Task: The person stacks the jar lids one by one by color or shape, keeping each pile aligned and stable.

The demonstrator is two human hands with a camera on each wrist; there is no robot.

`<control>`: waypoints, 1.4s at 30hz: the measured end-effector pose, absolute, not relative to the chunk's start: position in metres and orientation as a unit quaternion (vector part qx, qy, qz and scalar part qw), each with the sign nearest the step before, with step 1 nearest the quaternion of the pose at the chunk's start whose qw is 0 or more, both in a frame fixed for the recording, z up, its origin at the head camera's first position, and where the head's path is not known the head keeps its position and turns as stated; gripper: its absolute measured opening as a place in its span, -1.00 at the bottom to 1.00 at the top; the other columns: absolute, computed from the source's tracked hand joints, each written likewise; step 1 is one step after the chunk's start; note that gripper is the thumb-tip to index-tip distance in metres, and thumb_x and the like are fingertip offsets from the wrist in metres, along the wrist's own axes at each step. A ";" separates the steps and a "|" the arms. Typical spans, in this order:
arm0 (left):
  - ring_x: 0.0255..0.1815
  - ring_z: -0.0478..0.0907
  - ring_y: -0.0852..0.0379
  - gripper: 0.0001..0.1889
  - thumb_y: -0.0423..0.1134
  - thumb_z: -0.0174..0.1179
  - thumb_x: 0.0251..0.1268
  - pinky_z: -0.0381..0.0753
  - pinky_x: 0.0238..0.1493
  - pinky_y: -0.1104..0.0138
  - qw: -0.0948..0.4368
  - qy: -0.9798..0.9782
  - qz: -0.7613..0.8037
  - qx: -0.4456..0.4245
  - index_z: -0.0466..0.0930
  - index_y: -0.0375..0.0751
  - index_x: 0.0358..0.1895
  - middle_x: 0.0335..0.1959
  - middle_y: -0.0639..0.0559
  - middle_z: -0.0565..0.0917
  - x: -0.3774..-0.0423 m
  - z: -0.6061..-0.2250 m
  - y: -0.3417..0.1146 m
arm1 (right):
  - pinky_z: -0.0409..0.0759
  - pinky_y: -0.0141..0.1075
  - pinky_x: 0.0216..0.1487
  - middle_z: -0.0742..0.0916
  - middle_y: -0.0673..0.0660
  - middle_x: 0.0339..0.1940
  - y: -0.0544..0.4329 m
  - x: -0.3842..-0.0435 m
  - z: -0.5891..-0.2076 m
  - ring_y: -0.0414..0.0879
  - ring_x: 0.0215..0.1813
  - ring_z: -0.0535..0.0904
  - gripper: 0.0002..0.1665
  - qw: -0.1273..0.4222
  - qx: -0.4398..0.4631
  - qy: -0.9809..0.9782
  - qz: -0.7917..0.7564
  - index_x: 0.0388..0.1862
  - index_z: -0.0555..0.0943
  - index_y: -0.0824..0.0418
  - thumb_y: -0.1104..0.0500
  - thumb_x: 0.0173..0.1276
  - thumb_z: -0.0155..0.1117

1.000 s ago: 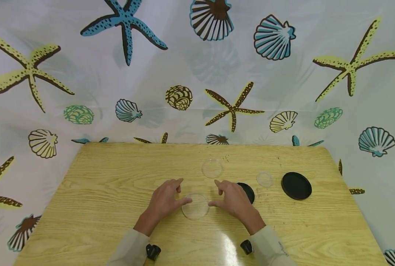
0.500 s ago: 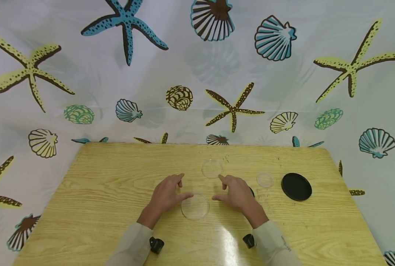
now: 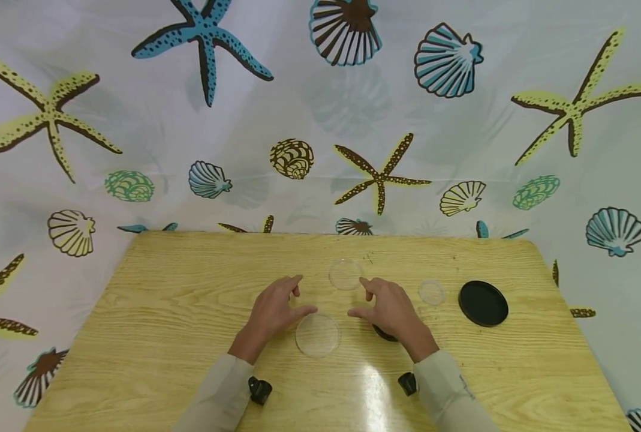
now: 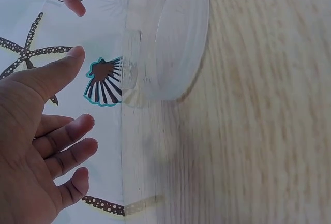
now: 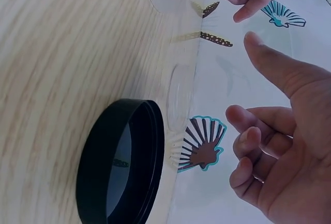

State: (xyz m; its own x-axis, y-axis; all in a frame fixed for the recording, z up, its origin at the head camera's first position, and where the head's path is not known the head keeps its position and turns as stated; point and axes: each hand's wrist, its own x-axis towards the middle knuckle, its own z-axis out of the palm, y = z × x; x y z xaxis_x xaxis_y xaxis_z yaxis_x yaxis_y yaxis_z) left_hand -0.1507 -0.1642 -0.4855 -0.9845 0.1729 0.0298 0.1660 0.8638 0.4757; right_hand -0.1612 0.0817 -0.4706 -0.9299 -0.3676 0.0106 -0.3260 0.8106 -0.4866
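Observation:
My left hand (image 3: 273, 310) hovers over the table, left of a clear shallow round dish (image 3: 318, 337), its thumb pointing inward above the far rim. In the left wrist view this dish (image 4: 181, 43) has a low see-through wall, and the hand's fingers are loosely bent with nothing in them. Opposite, my right hand (image 3: 391, 310) is raised over a black round lid (image 3: 386, 333) that it mostly hides in the head view. The right wrist view shows the lid's deep black wall (image 5: 92, 172) beside the hand. Nothing lies between the right fingers and thumb.
Beyond the hands lies a second clear disc (image 3: 346, 274), close to the right index finger in the head view. To the right are a smaller clear disc (image 3: 432, 293) and another black round lid (image 3: 483, 303). A seashell-print curtain (image 3: 277, 120) hangs behind the wooden table (image 3: 180, 288).
Both hands have shifted slightly away from me and to the right, lifting off from around the near clear dish. The dish and the other discs have stayed in place.

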 end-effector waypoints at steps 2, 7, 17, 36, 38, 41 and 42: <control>-0.47 0.33 0.20 -0.21 0.12 0.38 0.02 0.31 -0.47 0.36 0.005 0.965 0.246 0.088 0.41 -0.29 0.27 -0.28 -0.02 0.60 -0.153 -0.484 -0.164 | 0.21 -0.40 -0.57 0.61 -0.01 -0.43 0.082 -0.163 -0.470 -0.20 -0.62 0.24 -0.15 0.043 -0.181 0.951 -0.248 0.28 0.48 0.23 -0.18 0.08 0.43; -0.48 0.33 0.18 -0.21 0.11 0.38 0.02 0.33 -0.47 0.34 0.001 0.967 0.240 0.088 0.41 -0.28 0.28 -0.28 -0.03 0.60 -0.160 -0.482 -0.163 | 0.21 -0.40 -0.55 0.60 0.02 -0.41 0.084 -0.168 -0.467 -0.20 -0.61 0.25 -0.14 0.045 -0.183 0.952 -0.241 0.32 0.44 0.19 -0.19 0.12 0.39; -0.43 0.39 0.18 -0.19 0.11 0.36 0.04 0.40 -0.37 0.28 0.020 0.964 0.251 0.085 0.35 -0.25 0.33 -0.22 -0.03 0.60 -0.166 -0.482 -0.161 | 0.22 -0.38 -0.51 0.62 0.07 -0.37 0.086 -0.174 -0.464 -0.19 -0.57 0.26 -0.14 0.043 -0.186 0.950 -0.246 0.31 0.44 0.25 -0.17 0.12 0.41; -0.37 0.41 0.14 -0.24 0.09 0.36 0.07 0.43 -0.34 0.25 0.029 0.969 0.229 0.089 0.37 -0.21 0.31 -0.19 -0.04 0.60 -0.182 -0.478 -0.155 | 0.23 -0.34 -0.47 0.62 0.08 -0.33 0.092 -0.190 -0.463 -0.16 -0.56 0.28 -0.21 0.062 -0.172 0.958 -0.220 0.33 0.41 0.26 -0.09 0.20 0.37; -0.37 0.40 0.15 -0.24 0.09 0.36 0.08 0.42 -0.35 0.27 0.032 0.970 0.223 0.093 0.37 -0.21 0.31 -0.19 -0.03 0.59 -0.185 -0.477 -0.154 | 0.26 -0.32 -0.45 0.63 0.08 -0.32 0.093 -0.191 -0.463 -0.16 -0.54 0.31 -0.22 0.062 -0.172 0.958 -0.220 0.32 0.42 0.26 -0.08 0.21 0.37; -0.39 0.38 0.15 -0.24 0.08 0.36 0.07 0.39 -0.38 0.28 0.035 0.971 0.218 0.096 0.36 -0.21 0.31 -0.20 -0.03 0.59 -0.189 -0.477 -0.153 | 0.30 -0.31 -0.42 0.63 0.08 -0.30 0.093 -0.193 -0.463 -0.16 -0.51 0.34 -0.23 0.060 -0.175 0.958 -0.221 0.31 0.43 0.27 -0.08 0.21 0.36; -0.39 0.38 0.15 -0.23 0.09 0.36 0.07 0.39 -0.38 0.28 0.036 0.971 0.217 0.096 0.36 -0.21 0.32 -0.20 -0.03 0.59 -0.191 -0.477 -0.152 | 0.31 -0.31 -0.41 0.63 0.08 -0.30 0.093 -0.194 -0.463 -0.16 -0.51 0.34 -0.23 0.060 -0.175 0.957 -0.221 0.31 0.43 0.27 -0.08 0.21 0.36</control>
